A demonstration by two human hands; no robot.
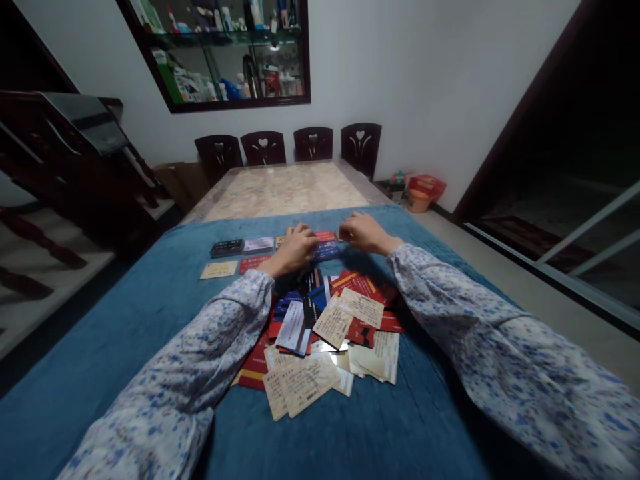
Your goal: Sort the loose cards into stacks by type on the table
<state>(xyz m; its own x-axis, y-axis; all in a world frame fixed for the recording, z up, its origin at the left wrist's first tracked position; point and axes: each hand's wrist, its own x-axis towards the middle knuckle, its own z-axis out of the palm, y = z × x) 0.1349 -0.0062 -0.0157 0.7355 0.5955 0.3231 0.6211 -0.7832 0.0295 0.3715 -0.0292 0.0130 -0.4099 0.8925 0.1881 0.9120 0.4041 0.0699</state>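
My left hand (294, 251) reaches over the row of sorted cards, its fingers bent downward beside a blue card (327, 251) and a red card (325, 236). What those fingertips hold, if anything, is hidden. Just right of the row, my right hand (367, 233) has its fingers curled together; a small tan edge shows by the fingertips, too little to name. Between my forearms lies a loose, overlapping heap of cards: beige cards (313, 383), a silvery card (294, 327), and red cards (363, 285), with dark and blue ones among them.
Left of my left hand are a black card stack (227, 249), a silvery card stack (259, 245), a beige card (219, 270) and a red card (254, 264). A blue cloth (125, 320) covers the near table. Chairs (263, 147) stand beyond the bare marble tabletop (295, 187).
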